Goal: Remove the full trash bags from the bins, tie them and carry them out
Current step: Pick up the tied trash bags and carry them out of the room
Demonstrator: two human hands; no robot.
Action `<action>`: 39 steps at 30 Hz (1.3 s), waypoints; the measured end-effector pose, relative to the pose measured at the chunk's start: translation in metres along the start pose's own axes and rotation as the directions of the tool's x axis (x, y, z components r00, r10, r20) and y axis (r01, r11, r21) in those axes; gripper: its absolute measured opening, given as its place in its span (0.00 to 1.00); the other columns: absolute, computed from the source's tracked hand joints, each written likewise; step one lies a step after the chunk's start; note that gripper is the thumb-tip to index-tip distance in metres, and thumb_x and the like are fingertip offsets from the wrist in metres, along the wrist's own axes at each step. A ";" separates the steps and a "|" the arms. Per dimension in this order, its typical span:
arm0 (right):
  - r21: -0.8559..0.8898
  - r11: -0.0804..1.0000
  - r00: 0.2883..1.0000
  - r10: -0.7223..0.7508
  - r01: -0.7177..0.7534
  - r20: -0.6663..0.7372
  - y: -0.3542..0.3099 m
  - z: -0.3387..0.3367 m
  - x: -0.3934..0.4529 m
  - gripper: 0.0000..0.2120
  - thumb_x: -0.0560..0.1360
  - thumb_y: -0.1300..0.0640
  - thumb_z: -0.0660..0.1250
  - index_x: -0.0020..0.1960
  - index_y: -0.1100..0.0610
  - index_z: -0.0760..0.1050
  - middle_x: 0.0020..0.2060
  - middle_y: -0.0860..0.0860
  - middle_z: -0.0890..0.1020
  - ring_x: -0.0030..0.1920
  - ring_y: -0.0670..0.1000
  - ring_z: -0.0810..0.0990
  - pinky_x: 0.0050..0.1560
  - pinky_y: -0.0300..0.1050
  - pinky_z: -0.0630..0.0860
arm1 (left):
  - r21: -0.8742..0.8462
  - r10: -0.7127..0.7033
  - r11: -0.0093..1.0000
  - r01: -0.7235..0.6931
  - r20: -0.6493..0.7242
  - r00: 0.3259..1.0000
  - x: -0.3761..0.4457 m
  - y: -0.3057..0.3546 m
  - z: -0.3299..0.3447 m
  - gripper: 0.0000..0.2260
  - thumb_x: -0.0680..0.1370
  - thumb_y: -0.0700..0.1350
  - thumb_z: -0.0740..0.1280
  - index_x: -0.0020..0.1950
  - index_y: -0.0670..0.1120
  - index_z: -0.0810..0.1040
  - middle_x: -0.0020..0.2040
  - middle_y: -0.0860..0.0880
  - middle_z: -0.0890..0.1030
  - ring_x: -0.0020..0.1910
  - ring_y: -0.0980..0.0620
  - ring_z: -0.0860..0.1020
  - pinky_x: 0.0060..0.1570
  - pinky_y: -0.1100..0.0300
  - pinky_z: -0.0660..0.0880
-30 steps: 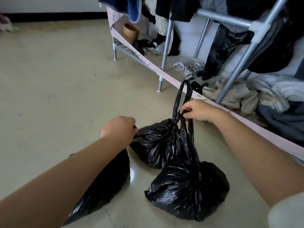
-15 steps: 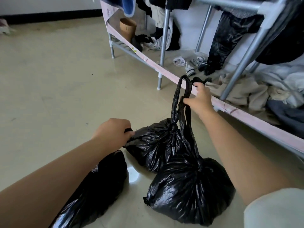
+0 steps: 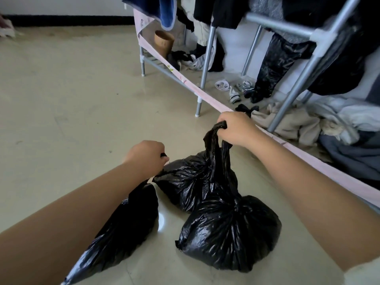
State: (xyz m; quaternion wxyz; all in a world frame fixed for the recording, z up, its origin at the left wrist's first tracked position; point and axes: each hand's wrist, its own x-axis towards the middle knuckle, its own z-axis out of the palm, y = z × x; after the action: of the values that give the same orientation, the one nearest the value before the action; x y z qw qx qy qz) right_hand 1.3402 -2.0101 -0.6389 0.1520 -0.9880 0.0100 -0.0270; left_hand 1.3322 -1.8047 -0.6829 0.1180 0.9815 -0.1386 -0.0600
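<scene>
Three black trash bags stand on the glossy floor. My right hand grips the long handles of two knotted ones, the near bag and the middle bag behind it; the handles run taut up into my fist. My left hand is closed on the top of the left bag, which hangs or leans under my forearm and is partly hidden by it.
A metal clothes rack with hanging dark garments runs along the right, with a pink strip along its base. Socks, clothes and a brown cup lie under it. Beige floor stretches to the left and ahead.
My right hand has closed fully around the loop of both handles, which earlier stuck up above the fist. The left hand and bags have barely shifted.
</scene>
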 end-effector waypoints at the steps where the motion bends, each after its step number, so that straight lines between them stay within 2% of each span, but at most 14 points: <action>1: -0.111 0.993 0.999 -0.045 0.048 0.027 -0.013 -0.005 -0.009 0.07 0.72 0.63 0.59 0.48 0.61 0.74 0.41 0.55 0.76 0.42 0.56 0.75 0.36 0.43 0.68 | 0.021 -0.005 1.000 0.004 0.008 1.000 -0.005 0.000 -0.004 0.12 0.79 0.46 0.59 0.52 0.39 0.76 0.54 0.41 0.79 0.54 0.42 0.75 0.42 0.59 0.66; 2: -0.224 0.970 0.995 -0.086 0.097 0.059 -0.026 -0.009 -0.018 0.07 0.72 0.63 0.59 0.47 0.62 0.74 0.40 0.56 0.76 0.42 0.57 0.75 0.35 0.43 0.68 | 0.038 -0.011 0.999 0.010 0.014 1.000 -0.011 -0.002 -0.008 0.12 0.79 0.46 0.58 0.53 0.39 0.75 0.55 0.41 0.78 0.54 0.42 0.75 0.42 0.58 0.67; 4: -0.400 0.901 0.984 -0.122 0.165 0.129 -0.056 -0.014 -0.037 0.06 0.71 0.67 0.57 0.36 0.62 0.69 0.32 0.54 0.71 0.37 0.57 0.73 0.28 0.41 0.63 | 0.061 -0.020 0.998 0.019 0.007 1.000 -0.026 -0.006 -0.020 0.12 0.79 0.45 0.57 0.53 0.39 0.75 0.55 0.41 0.78 0.54 0.42 0.76 0.43 0.57 0.69; 6: -0.457 0.867 0.974 -0.122 0.197 0.188 -0.089 -0.013 -0.054 0.14 0.71 0.69 0.57 0.29 0.59 0.60 0.28 0.52 0.63 0.30 0.54 0.67 0.26 0.41 0.59 | 0.076 -0.029 0.997 0.030 -0.013 0.999 -0.042 -0.016 -0.035 0.11 0.80 0.44 0.56 0.52 0.40 0.75 0.55 0.41 0.78 0.53 0.41 0.76 0.42 0.56 0.69; 7: -0.463 0.859 0.967 -0.127 0.219 0.223 -0.107 -0.013 -0.061 0.15 0.70 0.70 0.57 0.28 0.58 0.59 0.28 0.51 0.64 0.30 0.53 0.67 0.27 0.42 0.61 | 0.078 -0.040 0.996 0.041 -0.011 0.999 -0.053 -0.023 -0.044 0.10 0.80 0.43 0.56 0.51 0.40 0.75 0.54 0.41 0.78 0.51 0.42 0.76 0.41 0.57 0.68; 10: -0.460 0.823 0.934 -0.220 0.333 0.282 -0.161 -0.018 -0.078 0.06 0.70 0.69 0.57 0.39 0.61 0.70 0.39 0.55 0.77 0.43 0.57 0.72 0.39 0.45 0.64 | 0.100 -0.069 0.993 0.066 0.026 0.997 -0.087 -0.049 -0.080 0.10 0.80 0.43 0.56 0.50 0.41 0.75 0.43 0.44 0.77 0.43 0.44 0.73 0.39 0.58 0.68; 11: -0.457 0.813 0.924 -0.245 0.361 0.294 -0.179 -0.022 -0.084 0.08 0.70 0.69 0.57 0.46 0.62 0.73 0.46 0.57 0.79 0.48 0.58 0.74 0.41 0.46 0.64 | 0.111 -0.075 0.991 0.068 0.053 0.996 -0.099 -0.059 -0.094 0.10 0.80 0.43 0.56 0.52 0.40 0.75 0.43 0.44 0.76 0.45 0.44 0.74 0.39 0.57 0.68; 13: -0.452 0.794 0.905 -0.284 0.407 0.317 -0.213 -0.031 -0.093 0.11 0.71 0.67 0.57 0.52 0.62 0.73 0.52 0.58 0.79 0.55 0.58 0.73 0.43 0.47 0.66 | 0.098 -0.091 0.992 0.084 0.069 0.994 -0.126 -0.081 -0.124 0.10 0.80 0.42 0.56 0.55 0.40 0.73 0.52 0.43 0.77 0.53 0.43 0.76 0.43 0.56 0.70; 17: -0.429 0.762 0.864 -0.343 0.485 0.368 -0.279 -0.054 -0.115 0.13 0.72 0.66 0.58 0.56 0.61 0.70 0.53 0.57 0.78 0.56 0.58 0.72 0.42 0.47 0.66 | 0.045 -0.151 0.988 0.148 0.062 0.987 -0.185 -0.119 -0.187 0.11 0.80 0.40 0.55 0.60 0.40 0.70 0.60 0.42 0.71 0.61 0.43 0.69 0.54 0.54 0.72; 23: -0.259 0.775 0.793 -0.452 0.576 0.408 -0.423 -0.127 -0.144 0.16 0.70 0.66 0.58 0.57 0.60 0.67 0.46 0.56 0.77 0.53 0.58 0.72 0.36 0.46 0.65 | 0.143 -0.286 0.953 0.268 0.126 0.950 -0.287 -0.190 -0.328 0.12 0.80 0.40 0.55 0.62 0.42 0.69 0.62 0.43 0.70 0.62 0.45 0.68 0.54 0.55 0.71; 27: -0.152 0.713 0.696 -0.576 0.684 0.429 -0.550 -0.199 -0.171 0.17 0.69 0.67 0.57 0.58 0.59 0.65 0.48 0.56 0.78 0.52 0.57 0.72 0.35 0.46 0.63 | 0.161 -0.412 0.907 0.390 0.134 0.901 -0.369 -0.238 -0.441 0.11 0.79 0.40 0.56 0.61 0.42 0.71 0.61 0.43 0.72 0.61 0.44 0.70 0.53 0.54 0.71; 33: -0.071 0.538 0.517 -0.754 0.840 0.405 -0.761 -0.303 -0.240 0.12 0.68 0.66 0.58 0.51 0.58 0.66 0.43 0.55 0.74 0.50 0.57 0.71 0.32 0.44 0.61 | 0.156 -0.582 0.806 0.571 0.032 0.813 -0.517 -0.313 -0.603 0.11 0.79 0.40 0.57 0.60 0.41 0.72 0.59 0.43 0.73 0.61 0.44 0.71 0.52 0.54 0.70; 36: -0.045 0.470 0.450 -0.808 0.882 0.380 -0.849 -0.329 -0.271 0.11 0.68 0.65 0.59 0.48 0.56 0.63 0.45 0.56 0.74 0.51 0.56 0.70 0.36 0.45 0.63 | 0.105 -0.685 0.720 0.686 -0.046 0.727 -0.587 -0.350 -0.655 0.10 0.79 0.39 0.57 0.57 0.41 0.73 0.57 0.43 0.75 0.60 0.44 0.72 0.46 0.55 0.69; 39: -0.011 0.397 0.373 -0.854 0.918 0.364 -0.923 -0.339 -0.295 0.10 0.68 0.65 0.59 0.44 0.56 0.59 0.38 0.52 0.66 0.46 0.54 0.66 0.35 0.43 0.61 | 0.026 -0.789 0.606 0.795 -0.109 0.605 -0.653 -0.385 -0.687 0.08 0.78 0.38 0.58 0.54 0.40 0.74 0.54 0.42 0.77 0.57 0.43 0.74 0.41 0.55 0.67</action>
State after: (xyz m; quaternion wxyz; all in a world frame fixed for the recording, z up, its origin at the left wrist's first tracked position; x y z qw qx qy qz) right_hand 1.0375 -1.2233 -0.0532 0.0072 -0.8375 -0.5443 0.0469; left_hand 0.9115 -1.1106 -0.0597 0.0496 0.9466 0.3131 -0.0585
